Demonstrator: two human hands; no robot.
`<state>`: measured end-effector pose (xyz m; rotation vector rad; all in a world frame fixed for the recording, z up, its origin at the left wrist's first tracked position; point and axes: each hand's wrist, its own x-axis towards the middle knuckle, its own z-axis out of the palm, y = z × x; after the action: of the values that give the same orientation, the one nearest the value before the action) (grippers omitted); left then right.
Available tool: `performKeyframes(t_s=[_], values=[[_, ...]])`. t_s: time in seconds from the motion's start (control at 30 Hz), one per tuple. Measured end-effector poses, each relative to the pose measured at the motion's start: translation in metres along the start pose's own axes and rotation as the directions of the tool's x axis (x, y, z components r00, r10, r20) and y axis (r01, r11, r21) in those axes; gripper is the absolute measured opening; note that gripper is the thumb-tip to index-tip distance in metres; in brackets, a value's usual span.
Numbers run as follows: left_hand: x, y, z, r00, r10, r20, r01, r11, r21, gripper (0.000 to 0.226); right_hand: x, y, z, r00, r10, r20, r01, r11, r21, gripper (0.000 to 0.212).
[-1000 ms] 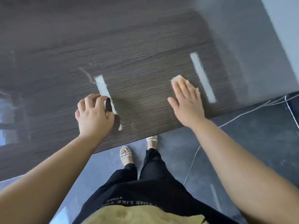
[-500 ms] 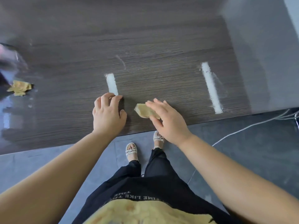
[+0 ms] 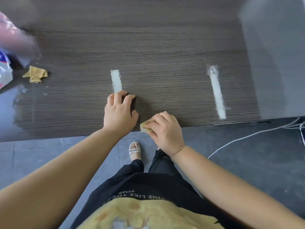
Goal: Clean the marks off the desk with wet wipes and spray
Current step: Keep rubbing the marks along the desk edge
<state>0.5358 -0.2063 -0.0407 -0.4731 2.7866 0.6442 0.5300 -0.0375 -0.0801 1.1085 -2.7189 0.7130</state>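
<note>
Here, the right hand pinches the wet wipe, likely soft and limp, best gripped folded; the left hand lies curled on the desk, contents unclear.

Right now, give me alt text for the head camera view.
A person's left hand rests, fingers curled, on a short white mark on a dark wood-grain desk; the right hand pinches a crumpled yellowish wipe at its edge. A longer white mark lies rightward.

Desk and cleaning items, surfaces

Desk was dark wood grain, glossy where light struck; marks looked chalky, matt white; wipe was soft yellowed cloth; packet was shiny crinkled plastic.
</note>
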Motion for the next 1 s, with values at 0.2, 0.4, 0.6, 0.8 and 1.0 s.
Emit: performKeyframes(t_s=[0.2, 0.4, 0.6, 0.8, 1.0], values=[[0.001, -0.003, -0.001, 1.0, 0.01, 0.005, -0.01, 1.0, -0.003, 0.05, 0.029, -0.019, -0.043, 0.778, 0.541, 0.318, -0.596, 0.477, 0.646, 0.013], [0.001, 0.001, -0.001, 1.0, 0.004, 0.016, -0.004, 1.0, 0.011, 0.049, 0.05, 0.035, -0.051, 0.584, 0.784, 0.211, -0.734, 0.399, 0.549, 0.032], [0.002, 0.003, 0.001, 1.0, -0.006, 0.008, 0.006, 1.0, 0.027, 0.049, 0.03, 0.056, -0.047, 0.886, 0.453, 0.096, -0.458, 0.889, 0.031, 0.035], [0.001, 0.005, 0.002, 1.0, -0.008, 0.016, 0.008, 1.0, 0.027, 0.05, 0.015, 0.025, -0.027, 0.832, 0.38, 0.404, -0.294, 0.92, -0.259, 0.067], [0.0, 0.003, 0.002, 1.0, -0.003, 0.014, 0.003, 1.0, 0.025, 0.05, 0.017, 0.011, -0.012, 0.817, 0.293, 0.496, -0.151, 0.94, -0.307, 0.077]])
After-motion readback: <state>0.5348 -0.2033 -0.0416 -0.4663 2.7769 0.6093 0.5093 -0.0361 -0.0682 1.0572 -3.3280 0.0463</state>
